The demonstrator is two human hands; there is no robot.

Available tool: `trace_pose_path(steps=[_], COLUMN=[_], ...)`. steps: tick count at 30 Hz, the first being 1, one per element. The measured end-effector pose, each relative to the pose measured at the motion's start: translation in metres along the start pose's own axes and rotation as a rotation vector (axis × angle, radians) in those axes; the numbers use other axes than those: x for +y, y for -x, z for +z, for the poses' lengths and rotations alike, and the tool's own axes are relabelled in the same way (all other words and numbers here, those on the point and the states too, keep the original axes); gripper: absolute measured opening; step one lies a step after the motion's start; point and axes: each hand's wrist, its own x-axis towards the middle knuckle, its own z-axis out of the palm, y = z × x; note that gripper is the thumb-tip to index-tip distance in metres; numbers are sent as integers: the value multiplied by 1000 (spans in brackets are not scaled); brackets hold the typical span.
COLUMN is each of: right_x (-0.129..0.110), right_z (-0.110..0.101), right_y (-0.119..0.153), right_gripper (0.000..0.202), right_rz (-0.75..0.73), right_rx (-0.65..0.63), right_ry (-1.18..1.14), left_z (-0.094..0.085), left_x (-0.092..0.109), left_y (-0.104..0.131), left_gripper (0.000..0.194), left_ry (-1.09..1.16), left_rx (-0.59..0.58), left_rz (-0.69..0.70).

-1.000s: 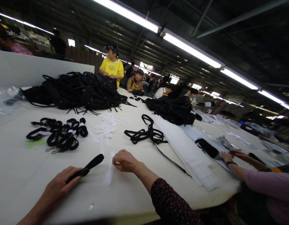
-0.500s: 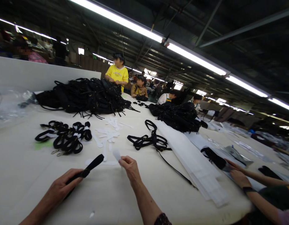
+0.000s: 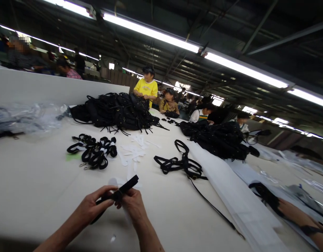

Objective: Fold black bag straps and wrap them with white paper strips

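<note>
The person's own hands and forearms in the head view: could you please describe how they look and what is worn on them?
Both are bare. The left hand and right hand carry no gloves, and no rings or watch can be seen. Both forearms are uncovered to the bottom edge of the picture, with no sleeve visible. The fingers are bare too.

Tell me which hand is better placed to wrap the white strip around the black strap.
Probably the right hand: its fingers meet the white strip at the black strap, while the left hand grips the strap's lower part.
</note>
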Motion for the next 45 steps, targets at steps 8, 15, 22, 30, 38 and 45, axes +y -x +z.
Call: trace_pose_path(steps=[8,15,22,30,38,45], right_x=[-7,-3,33,24,33,26], right_z=[5,4,15,17,14,29], right_y=[9,16,37,54,54,50], right_gripper=[38,32,30,44,43,29], right_rz=[81,133,27,-182,-300,-359], right_rx=[-117,-118,55,-28,6,40], right_ry=[-17,83,194,375,447,523], left_z=[2,-1,-3,13,10,11], left_x=[-13,-1,-20,-49,-49,-62], left_y=[5,10,26,37,32,32], left_gripper=[90,30,25,24,26,29], left_ry=[202,-93,-706,-836,-622,-613], left_rx=[9,55,178,192,145,168], left_rz=[-91,-101,129,154,6,-68])
